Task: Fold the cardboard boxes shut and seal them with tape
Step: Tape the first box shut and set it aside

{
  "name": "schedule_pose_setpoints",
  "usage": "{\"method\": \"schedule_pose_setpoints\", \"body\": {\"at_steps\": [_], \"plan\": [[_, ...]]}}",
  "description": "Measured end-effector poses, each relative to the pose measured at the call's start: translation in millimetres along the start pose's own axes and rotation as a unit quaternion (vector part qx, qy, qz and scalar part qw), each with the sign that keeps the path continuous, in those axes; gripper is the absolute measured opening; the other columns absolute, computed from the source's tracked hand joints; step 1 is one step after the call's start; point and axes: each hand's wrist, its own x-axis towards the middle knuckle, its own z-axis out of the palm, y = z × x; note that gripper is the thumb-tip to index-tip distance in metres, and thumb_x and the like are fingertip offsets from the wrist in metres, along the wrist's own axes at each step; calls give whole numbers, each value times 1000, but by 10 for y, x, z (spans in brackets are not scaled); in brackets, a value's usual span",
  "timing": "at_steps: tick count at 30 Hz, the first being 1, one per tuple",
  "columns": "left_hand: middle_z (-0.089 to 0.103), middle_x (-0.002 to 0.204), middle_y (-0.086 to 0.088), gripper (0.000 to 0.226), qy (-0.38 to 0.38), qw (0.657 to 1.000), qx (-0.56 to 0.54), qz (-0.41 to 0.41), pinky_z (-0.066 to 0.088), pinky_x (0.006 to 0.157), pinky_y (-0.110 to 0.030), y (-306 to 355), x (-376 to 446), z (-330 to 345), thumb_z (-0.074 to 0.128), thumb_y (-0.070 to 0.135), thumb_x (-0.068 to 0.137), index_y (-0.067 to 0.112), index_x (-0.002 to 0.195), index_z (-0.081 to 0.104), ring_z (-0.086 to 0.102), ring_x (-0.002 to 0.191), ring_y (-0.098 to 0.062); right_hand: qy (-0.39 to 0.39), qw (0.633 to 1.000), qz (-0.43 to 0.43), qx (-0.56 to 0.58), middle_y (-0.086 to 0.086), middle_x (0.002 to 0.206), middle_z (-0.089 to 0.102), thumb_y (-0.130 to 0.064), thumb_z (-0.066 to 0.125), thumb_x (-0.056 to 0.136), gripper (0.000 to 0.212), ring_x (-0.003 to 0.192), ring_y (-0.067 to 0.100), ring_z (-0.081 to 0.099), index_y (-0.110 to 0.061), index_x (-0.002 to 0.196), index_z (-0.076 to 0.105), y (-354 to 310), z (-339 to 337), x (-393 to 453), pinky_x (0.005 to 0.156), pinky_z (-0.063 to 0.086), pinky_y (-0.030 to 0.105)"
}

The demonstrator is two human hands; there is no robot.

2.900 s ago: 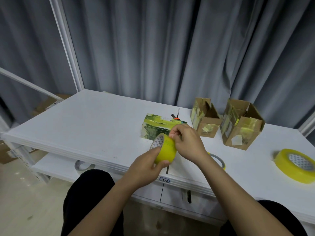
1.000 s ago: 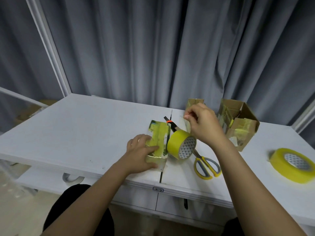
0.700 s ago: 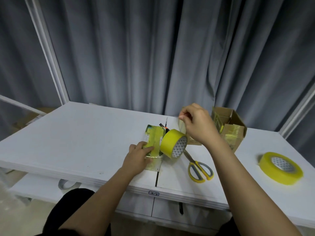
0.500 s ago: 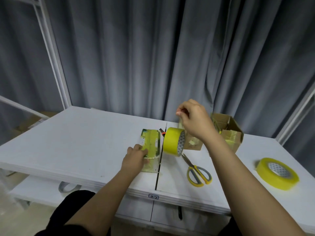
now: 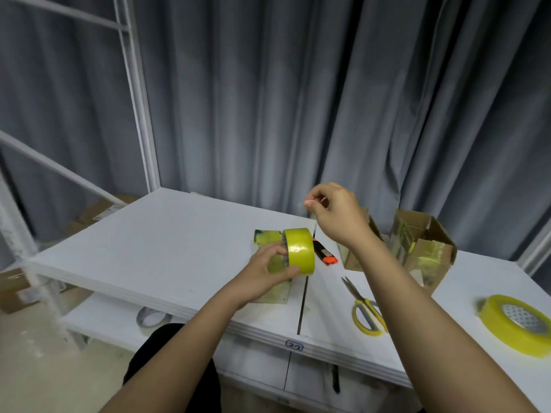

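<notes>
The left hand [image 5: 268, 274] grips the tape roll [image 5: 299, 251] over the flat box [image 5: 275, 289]; the right hand [image 5: 335, 214], up-right, pinches the free end (strip barely visible).

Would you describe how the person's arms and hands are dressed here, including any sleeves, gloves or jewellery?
Both forearms are bare with no sleeves in view. The left hand and right hand wear no gloves, and no rings, watch or wristband show.

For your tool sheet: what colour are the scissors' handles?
Yellow, on the metal-bladed scissors; head view.
</notes>
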Motion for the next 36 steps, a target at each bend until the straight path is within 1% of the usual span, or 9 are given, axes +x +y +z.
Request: {"method": "schedule_pose_setpoints", "body": {"at_steps": [4,8,11,17,20,28,30,33,36], "plan": [[52,85,12,23,123,989,-72,38,38,64,-13,103,-121,-128,42,34,99,30,78,52,47,79,-7,24,994,70,75,-6,78,61,-19,62,89,13,71,8,55,-24,77,62,-68,43,77,67,44,26],[56,83,9,24,136,975,-171,50,45,81,-25,125,-203,-296,41,38,97,24,86,57,52,81,-7,33,971,154,181,-8,72,61,-17,64,88,15,65,5,54,-23,75,64,-45,164,22,60,44,18],[58,75,14,25,75,976,-197,63,45,72,-16,143,-280,-374,47,44,89,23,82,60,54,74,-2,38,951,196,236,-5,76,64,-14,63,89,14,71,8,56,-22,77,65,-32,282,-44,64,44,17],[58,56,15,18,112,989,-23,93,36,50,-7,151,-277,-582,56,30,93,18,79,57,52,49,2,-30,912,258,318,-8,83,66,-18,66,89,9,84,9,59,-20,81,68,89,395,-164,78,48,21],[57,58,10,24,139,987,26,73,36,53,-14,112,-213,-727,62,44,86,23,77,62,50,54,-3,-69,900,258,344,-19,63,63,-23,71,85,7,70,1,58,-19,81,69,147,491,-270,58,45,11],[58,68,-1,46,164,971,171,39,38,56,-18,-66,-59,-850,41,70,79,27,80,59,51,62,-8,65,917,252,302,-9,68,61,-13,70,86,17,64,3,53,-18,70,64,248,913,-417,67,43,19],[53,62,0,47,143,936,322,21,39,58,-29,-172,13,-894,43,67,83,22,80,56,52,64,-15,108,896,275,331,-7,71,62,-12,68,87,15,66,2,54,-16,73,64,323,887,-390,70,45,20],[56,68,0,50,123,902,414,-21,35,56,-31,-342,55,-941,44,65,85,17,86,58,53,71,-21,104,923,240,284,-8,70,61,-16,68,87,17,61,-4,53,-19,71,63,441,822,-337,61,42,6],[57,66,1,48,155,902,403,-8,35,55,-31,-415,161,-934,40,64,88,19,81,56,55,70,-23,90,931,256,243,-3,71,62,-21,69,86,15,61,-1,54,-17,72,64,540,868,-281,62,43,14]]}}
